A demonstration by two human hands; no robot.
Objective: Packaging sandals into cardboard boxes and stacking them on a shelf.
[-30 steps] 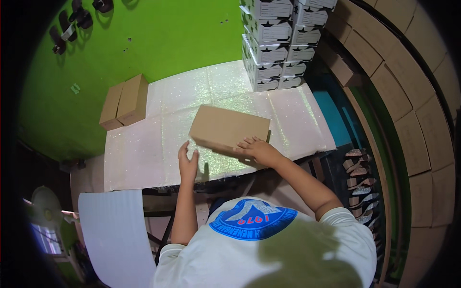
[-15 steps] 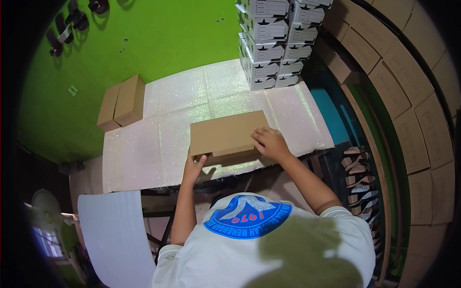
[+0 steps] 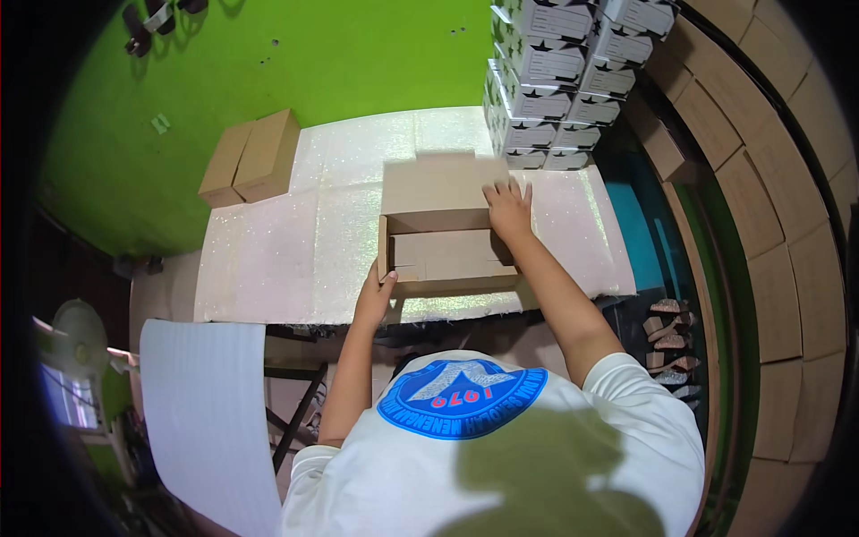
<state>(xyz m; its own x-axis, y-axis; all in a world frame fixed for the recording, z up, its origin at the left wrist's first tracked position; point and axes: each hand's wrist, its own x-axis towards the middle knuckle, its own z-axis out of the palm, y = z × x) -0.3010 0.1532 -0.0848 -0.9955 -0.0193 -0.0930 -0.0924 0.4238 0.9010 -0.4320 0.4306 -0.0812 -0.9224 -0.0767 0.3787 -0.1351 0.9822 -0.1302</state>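
A brown cardboard box (image 3: 452,285) sits near the front of the table, its lid (image 3: 438,186) swung back and its inside bare. At the box's front left corner, my left hand (image 3: 374,295) grips the side wall, with the thumb at the front and the other fingers mostly hidden. My right hand (image 3: 510,213) is at the right edge of the raised lid. Its fingers are spread apart and reach away from me, and the wrist passes over the box's right end.
A glittery white cover (image 3: 259,268) lies over the table. Two closed brown boxes (image 3: 250,161) stand at the back left, and stacked white star-printed boxes (image 3: 537,98) at the back right. Brown cartons (image 3: 769,259) and shoe-like pieces (image 3: 667,345) line the right side.
The box's lid has gone from closed to swung back, showing the inside. My right hand has moved away from me with it, while my left hand stays at the left corner.
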